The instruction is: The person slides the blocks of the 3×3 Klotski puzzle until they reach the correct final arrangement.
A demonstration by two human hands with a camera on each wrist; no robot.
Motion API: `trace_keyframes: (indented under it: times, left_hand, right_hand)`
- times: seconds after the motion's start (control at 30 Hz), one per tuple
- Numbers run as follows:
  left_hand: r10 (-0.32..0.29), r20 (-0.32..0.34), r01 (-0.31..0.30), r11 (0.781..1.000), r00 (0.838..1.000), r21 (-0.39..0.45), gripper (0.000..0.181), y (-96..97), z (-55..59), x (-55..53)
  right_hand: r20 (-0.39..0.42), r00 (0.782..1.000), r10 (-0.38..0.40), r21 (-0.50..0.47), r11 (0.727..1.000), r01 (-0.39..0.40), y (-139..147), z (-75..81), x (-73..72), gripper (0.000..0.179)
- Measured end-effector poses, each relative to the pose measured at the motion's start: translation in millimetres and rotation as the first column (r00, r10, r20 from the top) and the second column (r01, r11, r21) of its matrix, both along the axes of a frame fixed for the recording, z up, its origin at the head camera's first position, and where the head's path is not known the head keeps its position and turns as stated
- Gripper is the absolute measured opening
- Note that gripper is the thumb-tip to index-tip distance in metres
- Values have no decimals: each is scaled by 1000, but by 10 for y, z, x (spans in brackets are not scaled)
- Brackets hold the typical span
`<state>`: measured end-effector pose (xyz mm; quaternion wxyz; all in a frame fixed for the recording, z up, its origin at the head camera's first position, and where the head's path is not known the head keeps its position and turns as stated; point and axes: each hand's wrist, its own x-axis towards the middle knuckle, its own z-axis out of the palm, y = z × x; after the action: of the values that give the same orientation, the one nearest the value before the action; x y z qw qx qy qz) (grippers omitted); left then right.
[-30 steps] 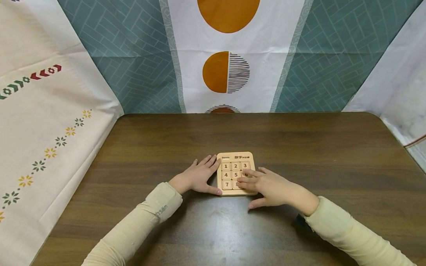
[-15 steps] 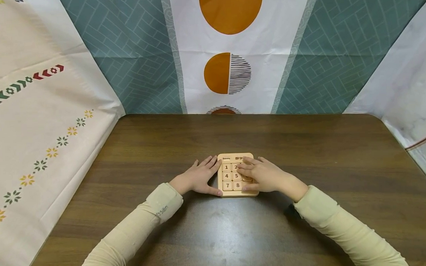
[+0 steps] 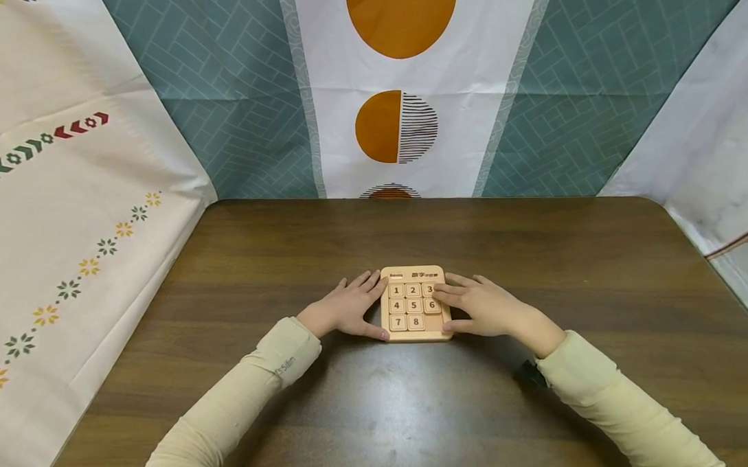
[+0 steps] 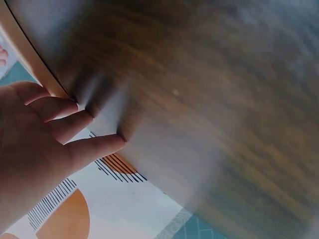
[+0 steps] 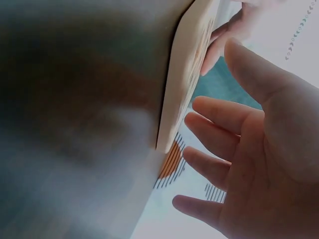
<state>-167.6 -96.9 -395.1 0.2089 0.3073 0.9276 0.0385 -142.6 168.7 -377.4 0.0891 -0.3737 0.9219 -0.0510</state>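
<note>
A wooden sliding number puzzle (image 3: pixel 406 269) lies flat on the table, its square tiles showing 1 to 8 in order. At its lower right corner is a bare slot (image 3: pixel 433 322). My left hand (image 3: pixel 352 311) rests against the puzzle's left edge with fingers spread, the thumb at the lower left corner. On the other side, my right hand (image 3: pixel 491 308) has extended, slightly bent fingers. Their tips reach over the tile marked 3 (image 3: pixel 428 288), and the thumb is near the lower right corner. Whether these tips touch the tile, I cannot tell.
The brown wooden table (image 3: pixel 300 243) extends around the puzzle on all sides. Behind it hangs a teal and white patterned cloth (image 3: pixel 240 128). A cream cloth (image 3: pixel 58 224) hangs on the left, and a pale cloth (image 3: pixel 717 153) on the right.
My right hand has moved from over the lower right tiles up across the puzzle, then back to its right side, uncovering tile 6 and the bare slot. The left hand has stayed in place.
</note>
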Motion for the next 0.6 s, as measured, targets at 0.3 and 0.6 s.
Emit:
trace_keyframes:
  times: [0.3,0.6]
  left_hand:
    - [4,1,-4,1000,1000,4,105,-7,11,-23]
    - [5,10,-5,1000,1000,2,104,-2,-4,-17]
  right_hand:
    - [0,1000,16,31,999,-16,21,-22,89,65]
    - [-5,1000,17,45,999,-17,-11,-29,82,65]
